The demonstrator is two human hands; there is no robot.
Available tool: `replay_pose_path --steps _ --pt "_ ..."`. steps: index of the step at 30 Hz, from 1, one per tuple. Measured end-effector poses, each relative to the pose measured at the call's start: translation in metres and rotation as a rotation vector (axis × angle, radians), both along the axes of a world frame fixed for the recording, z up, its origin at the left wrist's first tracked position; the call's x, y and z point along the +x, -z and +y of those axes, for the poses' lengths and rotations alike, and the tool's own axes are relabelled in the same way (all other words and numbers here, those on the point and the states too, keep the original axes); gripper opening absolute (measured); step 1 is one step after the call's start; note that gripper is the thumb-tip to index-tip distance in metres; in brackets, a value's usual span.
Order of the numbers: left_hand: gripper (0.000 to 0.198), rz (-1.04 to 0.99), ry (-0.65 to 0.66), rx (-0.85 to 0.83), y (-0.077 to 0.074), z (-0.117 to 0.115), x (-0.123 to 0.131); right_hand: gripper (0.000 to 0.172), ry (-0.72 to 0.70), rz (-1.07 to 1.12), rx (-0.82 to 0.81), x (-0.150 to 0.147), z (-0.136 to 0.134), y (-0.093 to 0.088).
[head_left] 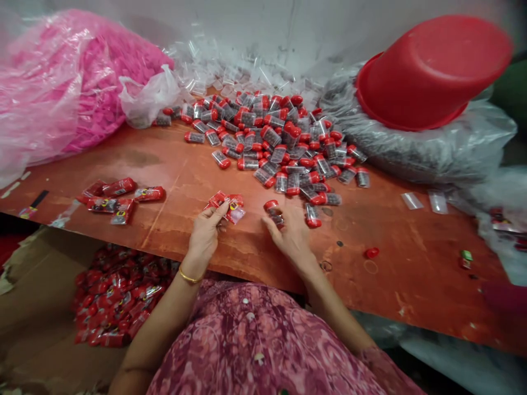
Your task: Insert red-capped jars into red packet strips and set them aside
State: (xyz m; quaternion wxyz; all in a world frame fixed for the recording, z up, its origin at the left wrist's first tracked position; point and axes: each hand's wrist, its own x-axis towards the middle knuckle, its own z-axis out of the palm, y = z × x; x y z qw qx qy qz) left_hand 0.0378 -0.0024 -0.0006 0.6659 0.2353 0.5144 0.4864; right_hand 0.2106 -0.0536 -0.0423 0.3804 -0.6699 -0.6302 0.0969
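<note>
My left hand [207,230] rests on the brown board [173,181], its fingers pinched on a small red printed packet [231,205]. My right hand [289,233] lies just to the right, fingers curled over a small clear vial with a red cap [273,210]. Beyond both hands lies a heap of several red-capped vials [272,142]. A few filled red packets [119,196] lie to the left of my left hand.
A pink-filled plastic bag [61,82] sits at the back left. An upturned red basin [432,71] rests on a bag of dark items [411,148] at the back right. Loose clear sleeves [424,201] and a red cap [371,253] lie nearby. A box of packets [115,296] is below the board.
</note>
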Motion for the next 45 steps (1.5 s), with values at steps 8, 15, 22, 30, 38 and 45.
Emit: replay_pose_path --steps 8,15,22,30,38,45 --pt "0.027 -0.067 0.009 -0.036 0.002 -0.001 0.013 0.046 0.078 -0.472 -0.144 0.017 0.003 0.026" --pt "0.03 -0.103 0.004 -0.079 0.003 -0.002 0.009 0.03 -0.063 -0.27 0.011 0.025 0.001 0.028" --pt "0.031 -0.114 0.013 -0.145 0.004 -0.004 0.012 0.03 -0.039 -0.118 0.205 0.018 -0.019 0.028" --pt "0.031 -0.14 0.009 -0.144 0.003 -0.007 0.011 0.026 -0.006 -0.217 0.262 0.014 -0.026 0.019" --pt "0.033 -0.15 0.045 -0.189 0.008 -0.01 0.011 0.032 -0.218 -0.046 0.295 0.007 -0.029 0.008" --pt "0.031 -0.107 0.116 -0.11 0.01 -0.009 0.012 0.037 -0.319 0.24 0.096 0.005 -0.032 0.003"
